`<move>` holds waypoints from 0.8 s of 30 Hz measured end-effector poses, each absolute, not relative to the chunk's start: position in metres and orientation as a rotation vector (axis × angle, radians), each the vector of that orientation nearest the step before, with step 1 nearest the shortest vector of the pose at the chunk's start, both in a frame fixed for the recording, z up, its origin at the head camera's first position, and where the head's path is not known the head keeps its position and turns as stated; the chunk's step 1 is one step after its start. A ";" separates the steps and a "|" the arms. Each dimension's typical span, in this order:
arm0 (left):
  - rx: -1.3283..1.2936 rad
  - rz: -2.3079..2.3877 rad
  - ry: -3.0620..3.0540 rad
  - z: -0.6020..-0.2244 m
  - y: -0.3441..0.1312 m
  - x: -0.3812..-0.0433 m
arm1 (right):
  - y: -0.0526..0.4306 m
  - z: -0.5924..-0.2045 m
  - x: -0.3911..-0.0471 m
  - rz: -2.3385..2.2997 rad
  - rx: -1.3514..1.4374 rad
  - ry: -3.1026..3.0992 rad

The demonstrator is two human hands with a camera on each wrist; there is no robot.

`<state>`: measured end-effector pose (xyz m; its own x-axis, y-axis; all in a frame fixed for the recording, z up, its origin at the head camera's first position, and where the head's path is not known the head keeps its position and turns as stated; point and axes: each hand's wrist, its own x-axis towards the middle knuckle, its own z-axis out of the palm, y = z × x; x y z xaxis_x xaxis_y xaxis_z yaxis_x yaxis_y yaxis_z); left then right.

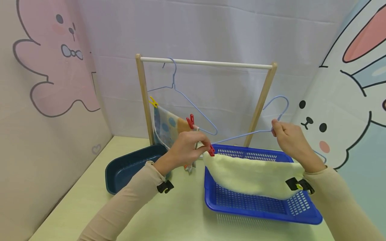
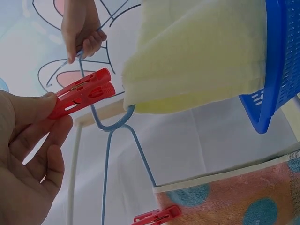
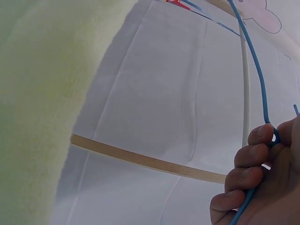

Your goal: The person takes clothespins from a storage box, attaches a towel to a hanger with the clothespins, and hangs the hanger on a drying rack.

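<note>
- Left hand (image 1: 190, 147): thumb and fingers pinching one red peg (image 1: 211, 150); peg nose directed away from the palm, at the near upper corner of the yellow cloth (image 1: 253, 174). Whether it bites the cloth, cannot tell.
- Right hand (image 1: 287, 139): fingers curled round the blue hanger (image 1: 241, 136) at its neck, hook above the fist.
- Yellow cloth: right of the left hand, below the right; apparently folded over the hanger's lower bar, above the basket.
- Handling, as judged: right fist best held steady and level, lest the cloth slide along the wire; peg best squeezed wide, set over cloth and wire together, near the corner, then tested before the fingers let go.
- Blue basket (image 1: 250, 212): below both hands, beneath the cloth.
- Drying rack (image 1: 208, 62): beyond both hands, with a second hanger (image 1: 193, 103) on its rail.
- Patterned cloth (image 1: 169, 124): just beyond the left hand, fixed by a yellow peg (image 1: 153, 102) and another red peg (image 1: 190, 121); likely the chief obstruction, being close enough to snag.
- Dark tray (image 1: 110, 177): left of the left hand, partly hidden by that forearm.
</note>
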<state>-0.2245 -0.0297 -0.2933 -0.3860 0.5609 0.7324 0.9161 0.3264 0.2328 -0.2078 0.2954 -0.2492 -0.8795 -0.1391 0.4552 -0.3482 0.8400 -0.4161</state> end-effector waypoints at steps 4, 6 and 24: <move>-1.296 -0.876 -2.054 -0.293 -0.028 -0.224 | 0.295 -0.250 -0.208 0.699 0.360 -2.610; -1.301 -0.879 -2.045 -0.294 -0.028 -0.224 | 0.295 -0.250 -0.208 0.696 0.361 -2.608; -1.344 -0.825 -2.060 -0.292 -0.023 -0.223 | 0.294 -0.249 -0.207 0.694 0.371 -2.589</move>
<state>-0.2234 -0.0231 -0.2918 -0.3565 0.5973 0.7185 0.9281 0.3147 0.1989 -0.2071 0.2944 -0.2486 -0.8709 -0.1423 0.4705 -0.3584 0.8389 -0.4097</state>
